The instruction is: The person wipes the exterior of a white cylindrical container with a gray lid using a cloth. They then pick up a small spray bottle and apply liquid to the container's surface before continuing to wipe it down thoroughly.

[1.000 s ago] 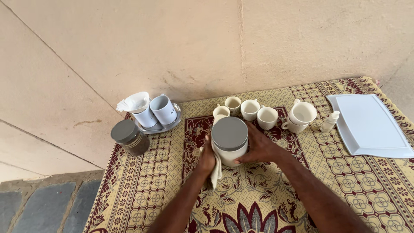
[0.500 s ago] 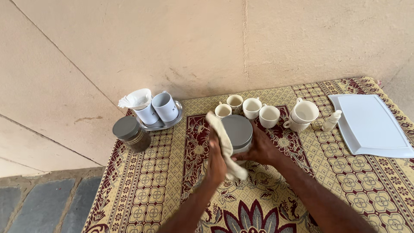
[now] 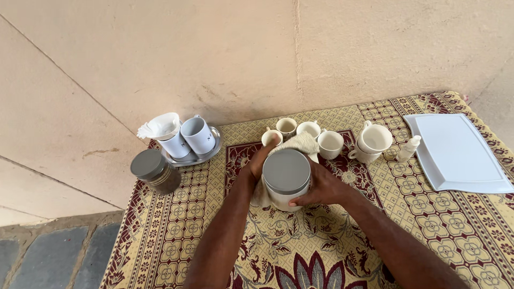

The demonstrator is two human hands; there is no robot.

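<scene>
The right hand has its grip closed around the side of a cream canister with a flat grey lid, fingers wrapped to its near right wall, apparently to keep it from turning or sliding on the surface, which is covered by a patterned red and gold cloth. The canister stands upright between the two hands, near the middle of the surface. The left hand reaches round the canister's far left side, its grip closed on a cream rag that is pressed against the back of the canister and drapes down its left wall; the rag lies bunched just beyond the lid, so the hand seems to be rubbing the wall that the other hand leaves bare.

Just beyond the left grip stands a row of small cream cups, close to the rag and perhaps touching it. A larger pair of stacked cups sits beyond and to the right of the right grip, with a small white bottle beside them and a white rectangular tray further right. Well to the left of the left grip are a dark jar with a grey lid and a metal dish holding two pale mugs.
</scene>
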